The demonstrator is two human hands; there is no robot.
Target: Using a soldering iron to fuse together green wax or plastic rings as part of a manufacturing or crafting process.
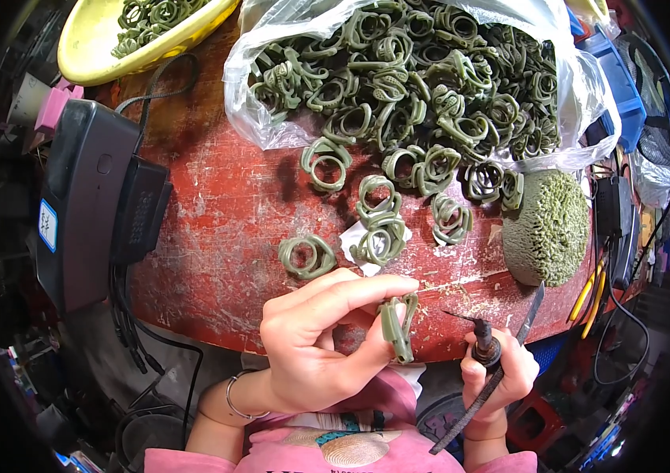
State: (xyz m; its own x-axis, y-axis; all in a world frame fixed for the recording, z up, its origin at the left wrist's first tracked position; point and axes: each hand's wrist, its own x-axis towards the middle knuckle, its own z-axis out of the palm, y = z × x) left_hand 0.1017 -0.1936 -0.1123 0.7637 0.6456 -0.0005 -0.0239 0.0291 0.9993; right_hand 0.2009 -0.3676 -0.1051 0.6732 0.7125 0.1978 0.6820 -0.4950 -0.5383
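Here, pinched 1 green ring (398, 333) in the left hand (315, 335), over the near edge of the bench (209, 260); clasped pointed tool (485, 347) and dark strip (467, 413) in the right hand (508, 372), apart from it. Probably needed steady bracing, light strokes.

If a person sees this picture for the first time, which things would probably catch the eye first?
Probably the big heap of green rings in the open clear plastic bag, at the far side of the red table. Then, at the near edge, the left hand pinches one green ring, while the right hand grips a dark pen-like tool.
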